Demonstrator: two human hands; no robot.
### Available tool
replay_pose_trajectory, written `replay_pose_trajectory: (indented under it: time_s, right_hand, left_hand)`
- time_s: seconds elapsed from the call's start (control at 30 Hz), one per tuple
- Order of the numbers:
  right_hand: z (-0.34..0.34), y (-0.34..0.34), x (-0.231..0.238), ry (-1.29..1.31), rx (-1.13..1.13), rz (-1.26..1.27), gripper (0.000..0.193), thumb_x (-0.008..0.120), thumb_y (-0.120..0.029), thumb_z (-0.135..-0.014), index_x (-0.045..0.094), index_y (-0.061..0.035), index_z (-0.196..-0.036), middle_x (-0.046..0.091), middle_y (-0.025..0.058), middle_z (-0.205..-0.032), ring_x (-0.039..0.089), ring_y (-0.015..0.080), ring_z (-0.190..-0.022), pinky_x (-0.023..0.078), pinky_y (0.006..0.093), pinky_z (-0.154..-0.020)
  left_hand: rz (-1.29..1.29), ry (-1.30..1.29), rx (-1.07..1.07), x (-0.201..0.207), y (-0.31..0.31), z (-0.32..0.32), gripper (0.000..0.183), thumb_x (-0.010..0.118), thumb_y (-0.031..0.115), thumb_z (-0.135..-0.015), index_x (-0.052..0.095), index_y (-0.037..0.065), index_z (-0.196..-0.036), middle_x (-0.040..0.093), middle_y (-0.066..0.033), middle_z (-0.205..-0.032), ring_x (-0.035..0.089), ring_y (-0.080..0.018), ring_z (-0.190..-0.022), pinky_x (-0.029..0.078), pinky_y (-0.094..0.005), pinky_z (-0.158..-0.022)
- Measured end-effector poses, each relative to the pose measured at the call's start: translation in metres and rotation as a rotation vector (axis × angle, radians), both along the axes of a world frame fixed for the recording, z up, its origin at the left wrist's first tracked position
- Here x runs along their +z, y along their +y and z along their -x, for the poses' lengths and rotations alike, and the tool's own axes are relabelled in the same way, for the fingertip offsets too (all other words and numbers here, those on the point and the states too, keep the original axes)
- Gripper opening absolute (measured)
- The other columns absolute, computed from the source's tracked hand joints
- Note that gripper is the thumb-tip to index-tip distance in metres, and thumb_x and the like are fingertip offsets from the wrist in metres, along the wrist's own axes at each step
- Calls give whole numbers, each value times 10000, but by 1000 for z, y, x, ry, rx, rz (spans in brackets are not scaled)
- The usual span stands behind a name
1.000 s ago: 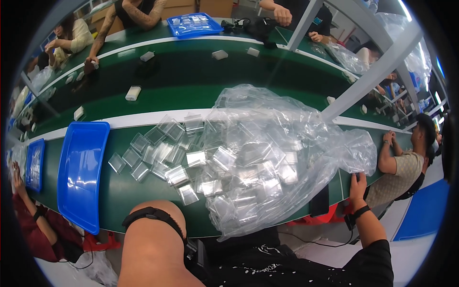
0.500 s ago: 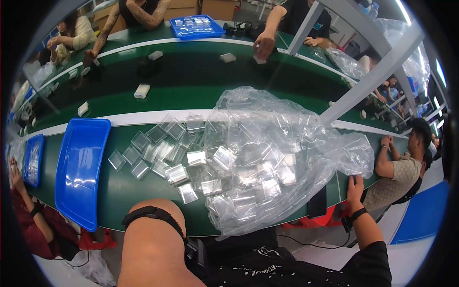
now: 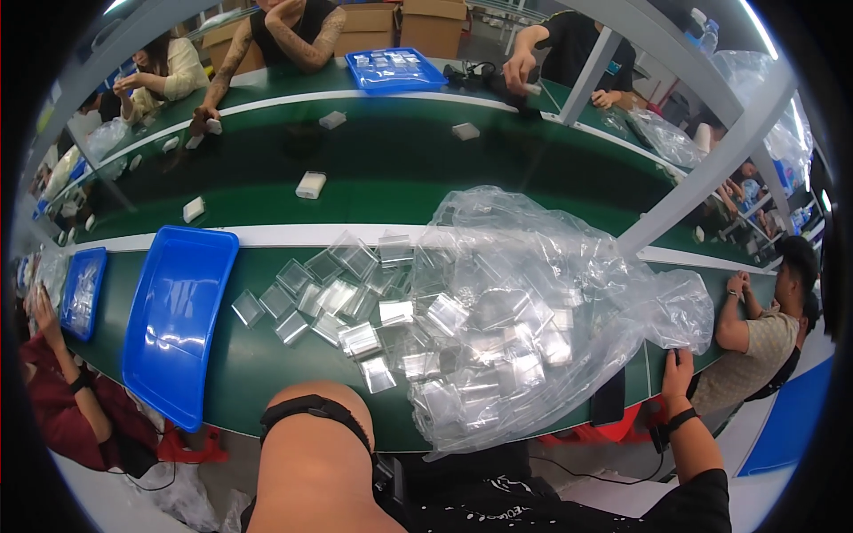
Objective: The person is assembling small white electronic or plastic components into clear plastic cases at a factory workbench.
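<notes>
A large clear plastic bag lies across the bench, with many clear plastic cases inside it and spilled out on its left. My right hand is closed at the bag's gathered right end; a small dark thing shows at its fingertips. My left forearm rises from the lower edge with a black strap round the wrist. Only the rounded back of my left hand shows, just short of the loose cases; its fingers are hidden. To the left stands an empty blue tray.
Beyond a white rail runs a dark green belt carrying white pieces. A grey metal post slants up on the right. A black phone-like slab lies by the bench's front edge. Co-workers sit opposite and at both sides; a filled blue tray stands opposite.
The whole view has shifted, so things stand farther right and lower. A co-worker's hand opposite has lifted a white piece off the belt. My hands keep about the same places by the bag and cases.
</notes>
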State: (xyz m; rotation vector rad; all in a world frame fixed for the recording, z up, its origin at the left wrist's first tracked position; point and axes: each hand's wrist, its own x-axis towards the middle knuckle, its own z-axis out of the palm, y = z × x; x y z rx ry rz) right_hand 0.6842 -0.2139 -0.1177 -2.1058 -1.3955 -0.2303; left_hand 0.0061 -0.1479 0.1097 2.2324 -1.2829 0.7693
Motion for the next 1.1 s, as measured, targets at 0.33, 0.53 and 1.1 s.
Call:
replay_pose_trajectory:
  time_s: [0.33,0.53,1.1]
  right_hand:
    - [-12,0,-10,-17,41,-33,229,636,-169,-964,629,60,-974,613,198,-977,587,350,-920,465,420,-858]
    - [-18,-2,-9,9,12,42,228,632,-167,-966,647,57,-1012,622,199,-1000,598,354,-948,467,421,-882]
    - [-33,-9,-18,-5,4,86,264,600,-156,-1001,644,70,-1130,639,235,-1108,608,375,-1046,460,423,-945]
  left_hand:
    - [11,7,22,4,-4,5,413,703,316,-950,689,24,-1241,717,-259,-1121,719,-323,-902,590,-449,-812]
    - [20,10,39,4,-9,5,416,707,325,-950,696,29,-1242,717,-261,-1121,719,-324,-897,590,-452,-810]
    - [45,35,2,13,-12,-4,425,719,351,-949,717,44,-1243,719,-267,-1121,721,-327,-885,590,-461,-804]
